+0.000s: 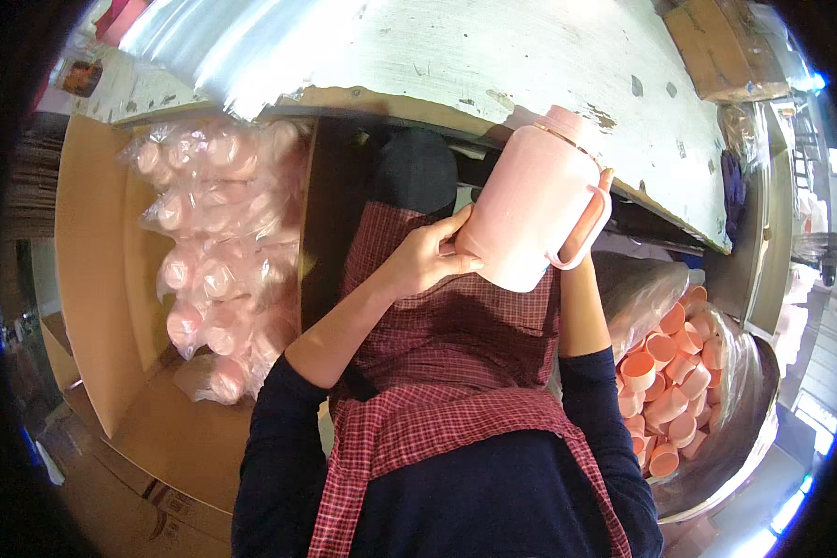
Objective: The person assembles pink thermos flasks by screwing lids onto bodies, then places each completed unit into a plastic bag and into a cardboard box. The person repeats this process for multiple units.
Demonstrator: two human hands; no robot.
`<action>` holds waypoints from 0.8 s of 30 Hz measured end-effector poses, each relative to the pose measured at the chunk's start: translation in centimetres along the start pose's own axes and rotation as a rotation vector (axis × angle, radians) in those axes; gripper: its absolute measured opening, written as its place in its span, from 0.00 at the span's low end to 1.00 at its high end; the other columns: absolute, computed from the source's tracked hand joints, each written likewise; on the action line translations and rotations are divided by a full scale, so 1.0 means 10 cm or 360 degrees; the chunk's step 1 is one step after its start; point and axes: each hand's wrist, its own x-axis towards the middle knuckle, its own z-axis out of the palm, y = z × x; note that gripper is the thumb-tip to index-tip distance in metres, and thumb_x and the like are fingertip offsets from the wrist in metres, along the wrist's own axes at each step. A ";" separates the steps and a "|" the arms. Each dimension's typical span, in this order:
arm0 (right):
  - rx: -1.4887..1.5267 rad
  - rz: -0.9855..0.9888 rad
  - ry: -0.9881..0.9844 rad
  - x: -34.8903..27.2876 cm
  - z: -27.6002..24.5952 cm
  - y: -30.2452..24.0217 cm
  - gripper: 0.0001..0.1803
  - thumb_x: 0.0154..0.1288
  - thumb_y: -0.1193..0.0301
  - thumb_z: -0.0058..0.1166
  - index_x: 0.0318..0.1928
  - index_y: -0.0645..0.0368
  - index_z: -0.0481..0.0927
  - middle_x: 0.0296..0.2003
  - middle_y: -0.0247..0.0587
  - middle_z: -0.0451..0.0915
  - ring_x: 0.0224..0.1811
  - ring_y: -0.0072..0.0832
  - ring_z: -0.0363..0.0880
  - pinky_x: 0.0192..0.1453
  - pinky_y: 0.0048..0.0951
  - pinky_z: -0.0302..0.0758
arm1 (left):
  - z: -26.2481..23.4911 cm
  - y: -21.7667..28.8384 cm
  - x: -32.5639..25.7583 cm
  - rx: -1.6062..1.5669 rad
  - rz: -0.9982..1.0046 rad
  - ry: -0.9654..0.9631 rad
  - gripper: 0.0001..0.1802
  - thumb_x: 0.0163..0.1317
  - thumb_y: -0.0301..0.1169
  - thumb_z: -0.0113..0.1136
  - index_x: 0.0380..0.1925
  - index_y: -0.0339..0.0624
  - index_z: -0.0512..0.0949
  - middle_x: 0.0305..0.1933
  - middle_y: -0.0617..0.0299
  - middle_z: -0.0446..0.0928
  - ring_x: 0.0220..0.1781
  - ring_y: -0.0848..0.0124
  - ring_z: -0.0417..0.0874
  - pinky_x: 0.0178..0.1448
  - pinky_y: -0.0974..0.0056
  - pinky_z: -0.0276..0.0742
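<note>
A large pale pink jug (528, 200) with a side handle is held tilted above my lap, its narrower neck leaning up and to the right. My left hand (428, 253) grips the jug's lower left edge, thumb and fingers closed on it. Behind the handle, my right hand (581, 232) supports the jug's right side; most of its fingers are hidden by the jug. A thin shiny ring runs round the jug's shoulder.
A worn white table (493, 56) stretches ahead, with clear plastic wrap (242, 51) at its left. An open cardboard box (98, 270) at left holds plastic-wrapped pink items (219, 279). Peach-pink cups (665, 372) fill a plastic-lined container at right. A carton (724, 46) sits far right.
</note>
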 end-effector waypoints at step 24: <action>-0.0368 -0.0241 -0.0272 -0.03 -0.09 0.09 0.30 0.79 0.53 0.24 0.58 0.66 0.70 0.50 0.47 0.81 0.50 0.32 0.82 0.61 0.34 0.76 | 0.38 -0.14 0.06 0.0828 0.0200 0.0700 0.44 0.65 0.50 0.63 0.69 0.28 0.61 0.63 0.34 0.73 0.61 0.52 0.80 0.61 0.56 0.79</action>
